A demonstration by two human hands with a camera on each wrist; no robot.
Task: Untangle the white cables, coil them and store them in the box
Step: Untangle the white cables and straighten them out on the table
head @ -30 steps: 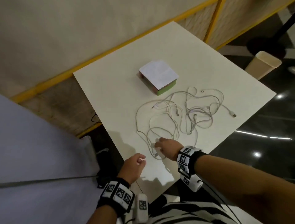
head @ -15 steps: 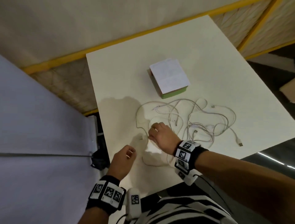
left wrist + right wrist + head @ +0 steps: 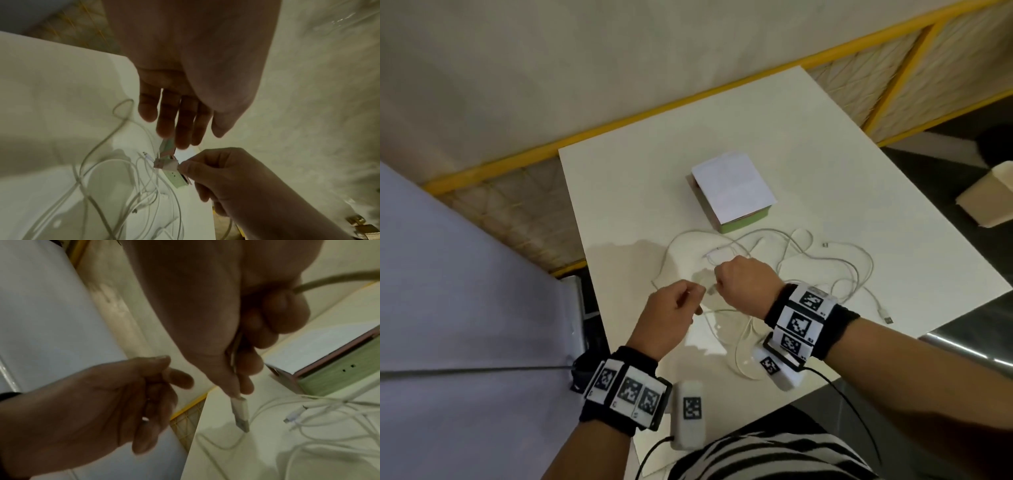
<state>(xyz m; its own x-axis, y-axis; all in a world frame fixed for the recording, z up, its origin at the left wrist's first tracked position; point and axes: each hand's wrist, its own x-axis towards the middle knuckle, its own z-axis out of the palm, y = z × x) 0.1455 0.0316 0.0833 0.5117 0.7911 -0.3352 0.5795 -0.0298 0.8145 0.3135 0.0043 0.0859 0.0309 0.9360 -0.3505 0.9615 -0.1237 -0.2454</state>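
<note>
Several white cables (image 3: 835,270) lie tangled on the white table (image 3: 640,192), in front of a closed box (image 3: 732,188) with a white lid and green side. My right hand (image 3: 719,284) is raised above the tangle's left part. It pinches one white cable between thumb and fingers, with the USB plug (image 3: 240,413) sticking out below the fingertips and the cord running back through the fist. My left hand (image 3: 688,298) hovers just left of it with relaxed fingers (image 3: 180,129) and holds nothing. Another loose plug (image 3: 886,317) lies near the table's right front edge.
A beige bin (image 3: 989,198) stands on the dark floor to the right. A yellow-framed partition (image 3: 619,126) runs behind the table. A pale grey surface (image 3: 448,308) fills the left side. The table's front edge is close to my body.
My right hand has lifted a cable end off the table near the front edge and carried it up and leftward. My left hand has risen beside it, its fingers uncurling.
</note>
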